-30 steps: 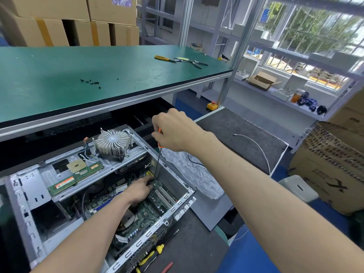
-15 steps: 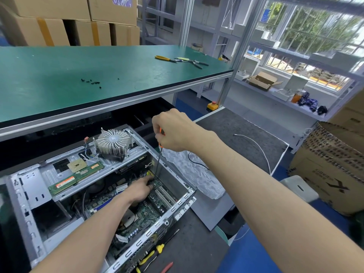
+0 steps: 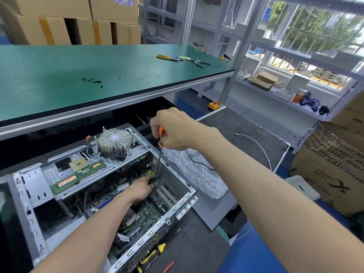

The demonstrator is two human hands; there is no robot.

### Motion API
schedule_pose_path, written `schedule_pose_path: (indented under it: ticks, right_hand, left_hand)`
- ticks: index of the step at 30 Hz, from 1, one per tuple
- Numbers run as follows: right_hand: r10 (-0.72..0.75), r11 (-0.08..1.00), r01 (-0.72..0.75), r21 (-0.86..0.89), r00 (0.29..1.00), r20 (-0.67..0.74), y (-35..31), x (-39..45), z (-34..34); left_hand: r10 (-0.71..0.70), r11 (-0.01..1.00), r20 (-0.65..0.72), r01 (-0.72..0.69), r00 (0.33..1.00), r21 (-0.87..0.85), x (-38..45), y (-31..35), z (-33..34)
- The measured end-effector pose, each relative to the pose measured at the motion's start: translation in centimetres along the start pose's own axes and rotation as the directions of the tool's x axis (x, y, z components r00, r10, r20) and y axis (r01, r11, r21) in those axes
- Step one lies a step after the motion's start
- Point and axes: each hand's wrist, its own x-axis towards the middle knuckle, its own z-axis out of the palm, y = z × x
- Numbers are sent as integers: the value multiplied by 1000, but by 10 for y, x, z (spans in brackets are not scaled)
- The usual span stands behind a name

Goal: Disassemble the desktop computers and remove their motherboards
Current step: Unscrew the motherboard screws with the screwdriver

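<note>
Silver sheet steel forms the open computer case (image 3: 27, 196), which lies on its side on a dark mat below a green-topped workbench (image 3: 59, 75); its long axis runs from near left to far right, open side up. Inside, the green motherboard (image 3: 151, 209) lies flat on the case floor, dotted with small components, pale expansion slots and a blue connector; part of it is hidden by the forearm above it. Across the case's upper bracket rest a round finned heatsink (image 3: 115, 139), a green memory stick (image 3: 78, 177) and a small square processor chip (image 3: 78, 165), all near one another.

The right hand (image 3: 173, 129) is clenched around the orange-and-black handle of a screwdriver (image 3: 158, 160); its thin shaft stands almost upright, tip down onto the far right corner of the motherboard. The left hand (image 3: 137, 189) reaches into the case with fingers extended, fingertips touching the board just beside the screwdriver tip; whether they pinch anything cannot be told.

Loose black screws (image 3: 93, 80) lie scattered on the workbench, well apart from the pliers (image 3: 183, 59) at its far end; yellow-handled tools (image 3: 151, 255) lie on the mat just beside the case's near edge; a white cable (image 3: 256, 144) crosses the mat to the right.
</note>
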Motion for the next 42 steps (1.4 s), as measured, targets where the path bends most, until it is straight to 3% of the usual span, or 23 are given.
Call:
schedule_pose_path:
  ticks: [3,6,8,16,18,21,23,28,30,35,40,42]
  right_hand:
    - [11,997,-10,71,1000,-21,2,-5,3]
    - [137,986,-148,-71,980,-146,4,-5,7]
    - [188,973,-206,-106,970,-153,3,-3,6]
    - [-30,996,34,88,998,-46,2,-7,4]
    - [-11,997,18,70,995,-99,1,-8,7]
    - [124,983,-148,-105,970,-209,-1,-5,12]
    - [157,973,-191,-126,958,-239,0,-2,12]
    - [-9,996,13,83,999,-45,4,-1,7]
    - [-11,991,20,136,998,-64,3,-4,6]
    - [162,972,-195,-131,960,-228,-1,-1,12]
    - [19,994,-12,110,998,-65,1,-2,9]
    - [7,986,3,167,998,-61,1,-4,7]
  left_hand:
    - [-1,1000,-7,1,1000,-2,1,1,0]
    - [-6,1000,-12,5,1000,-23,0,1,1]
    - [-7,1000,-14,7,1000,-25,0,0,1]
    - [-7,1000,-19,7,1000,-6,-1,1,0]
    - [-10,1000,-18,10,1000,-11,-1,2,0]
    - [-17,1000,-12,16,1000,-17,-1,1,1]
    - [-16,1000,-10,16,1000,-19,-1,2,1]
    - [-37,999,-6,37,999,-35,-1,2,0]
    - [-38,999,-4,38,999,-34,-2,3,0]
    - [-31,999,4,32,999,-9,-4,4,-2]
    - [-49,998,-33,50,998,26,-6,6,-1]
    - [-52,996,-82,57,995,64,-7,7,-1]
